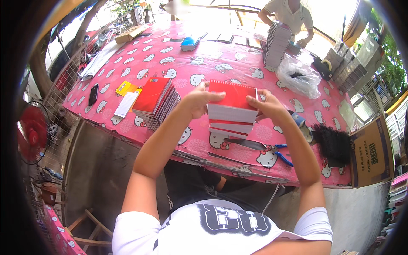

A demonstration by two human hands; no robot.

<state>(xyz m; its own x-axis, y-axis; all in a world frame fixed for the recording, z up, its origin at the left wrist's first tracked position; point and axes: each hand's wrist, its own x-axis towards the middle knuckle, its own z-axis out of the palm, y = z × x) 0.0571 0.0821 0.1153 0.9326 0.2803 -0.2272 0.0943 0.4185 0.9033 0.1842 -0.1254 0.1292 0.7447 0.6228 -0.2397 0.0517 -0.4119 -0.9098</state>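
Note:
Above the near middle of the table I hold a stack of red-covered spiral memo pads [233, 95] between both hands. My left hand [199, 101] grips its left side, thumb on the top cover. My right hand [268, 105] closes on the right side, thumb also near the cover. The wire binding runs along the far edge, and white page edges face me. Left of my left hand stands a pile of red spiral notebooks [152, 94]. Below the held stack lie a dark flat blade [246, 144] and blue-handled pliers [283, 157].
A bundle of black spiral coils [333, 144] and a cardboard box [370, 154] stand at right. Farther back are a plastic bag [299, 78], a tall notebook stack [276, 44] and another person [293, 19]. A phone [93, 94] and yellow pad [126, 88] lie at left.

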